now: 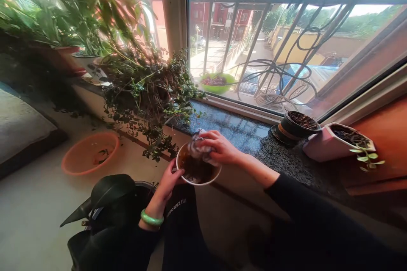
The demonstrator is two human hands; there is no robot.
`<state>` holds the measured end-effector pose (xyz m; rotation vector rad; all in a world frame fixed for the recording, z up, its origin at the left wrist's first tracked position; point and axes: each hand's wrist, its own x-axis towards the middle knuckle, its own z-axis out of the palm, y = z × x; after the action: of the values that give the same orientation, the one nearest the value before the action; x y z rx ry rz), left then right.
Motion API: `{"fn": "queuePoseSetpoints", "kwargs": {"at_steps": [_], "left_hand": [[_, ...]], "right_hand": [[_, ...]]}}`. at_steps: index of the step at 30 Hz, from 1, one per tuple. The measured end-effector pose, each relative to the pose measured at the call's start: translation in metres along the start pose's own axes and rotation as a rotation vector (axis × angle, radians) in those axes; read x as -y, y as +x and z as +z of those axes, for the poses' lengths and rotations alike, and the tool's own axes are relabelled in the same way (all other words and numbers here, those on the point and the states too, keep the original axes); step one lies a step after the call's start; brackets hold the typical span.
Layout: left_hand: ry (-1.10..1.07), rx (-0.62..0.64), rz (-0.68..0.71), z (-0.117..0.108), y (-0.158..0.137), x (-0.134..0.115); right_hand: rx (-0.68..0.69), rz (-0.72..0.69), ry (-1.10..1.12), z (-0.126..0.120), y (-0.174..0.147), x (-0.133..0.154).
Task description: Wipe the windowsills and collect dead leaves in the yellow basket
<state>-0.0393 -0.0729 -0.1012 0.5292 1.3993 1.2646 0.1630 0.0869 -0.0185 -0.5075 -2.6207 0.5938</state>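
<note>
My left hand point(168, 181), with a green bangle on its wrist, grips the left rim of a white-rimmed bowl point(203, 183). Dark brownish liquid point(197, 168) shows inside it. In my right hand point(224, 148) is a crumpled greyish cloth point(197, 147), bunched in the fingers over the far side of the bowl. The bowl is held in front of the dark speckled windowsill point(229, 122); its outer wall is mostly hidden. Trailing stems of a bushy potted plant point(152, 80) hang close to the bowl's left side.
A black pot point(294, 129) and a pinkish pot point(324, 144), both with soil, stand on the sill's right. An orange basin point(90, 154) sits on the floor at left, near large dark leaves point(112, 192). Window bars point(235, 29) and a green bowl point(218, 87) lie beyond the glass.
</note>
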Motion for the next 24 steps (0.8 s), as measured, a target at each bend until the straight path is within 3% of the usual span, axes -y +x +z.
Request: {"fn": "queuePoseSetpoints", "kwargs": {"at_steps": [2, 5, 7, 9, 12, 19, 21, 24], "left_hand": [[-0.006, -0.005, -0.002, -0.002, 0.001, 0.000], [-0.033, 0.002, 0.007, -0.003, 0.005, 0.003], [-0.043, 0.006, 0.009, -0.004, 0.008, 0.005], [-0.041, 0.014, 0.001, -0.005, 0.012, 0.005], [-0.039, 0.031, -0.018, -0.007, 0.016, 0.004], [-0.041, 0.023, -0.034, -0.018, 0.020, 0.001], [-0.044, -0.006, -0.016, -0.022, 0.021, 0.001], [-0.043, -0.032, 0.001, -0.026, 0.020, -0.001]], "right_hand": [[-0.075, 0.055, 0.078, -0.013, -0.024, 0.002], [-0.288, 0.320, -0.056, -0.030, -0.055, -0.024], [-0.311, 0.456, -0.207, -0.032, -0.067, -0.050], [-0.270, 0.495, -0.301, -0.026, -0.064, -0.075], [-0.235, 0.473, -0.355, -0.010, -0.025, -0.102], [-0.170, 0.394, -0.304, 0.029, 0.133, -0.139], [-0.165, 0.382, -0.279, 0.037, 0.157, -0.143], [-0.170, 0.342, -0.278, 0.045, 0.166, -0.139]]}}
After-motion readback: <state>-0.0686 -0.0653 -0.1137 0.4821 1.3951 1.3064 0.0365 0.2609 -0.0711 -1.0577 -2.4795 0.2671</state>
